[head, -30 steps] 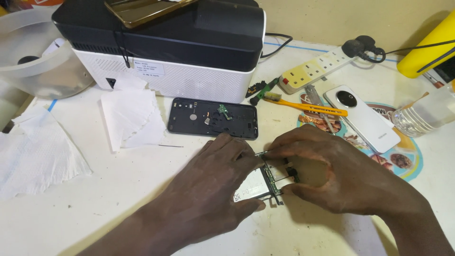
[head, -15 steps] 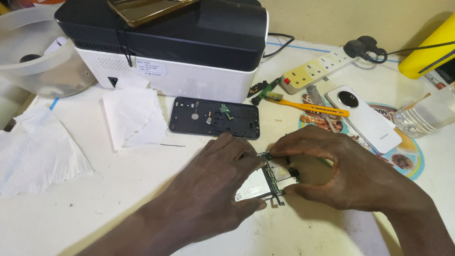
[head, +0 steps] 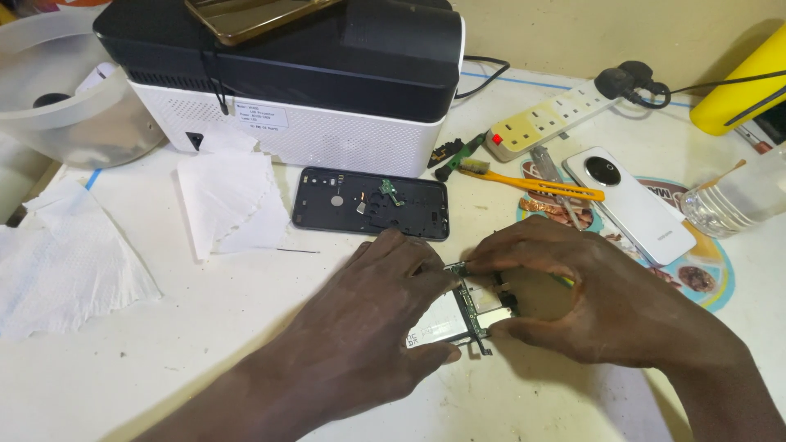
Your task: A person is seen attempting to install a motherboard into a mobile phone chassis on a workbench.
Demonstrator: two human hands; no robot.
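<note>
Scuffed white table [head: 164, 344] — beige wall [head: 573, 33]

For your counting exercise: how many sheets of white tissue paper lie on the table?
2: one tissue in front of the printer, another tissue at the left edge. More may be hidden.

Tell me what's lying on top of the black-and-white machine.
A gold-toned phone lies flat on the machine's black top, near the left; its upper part runs out of frame, so the rest is unseen.
</note>
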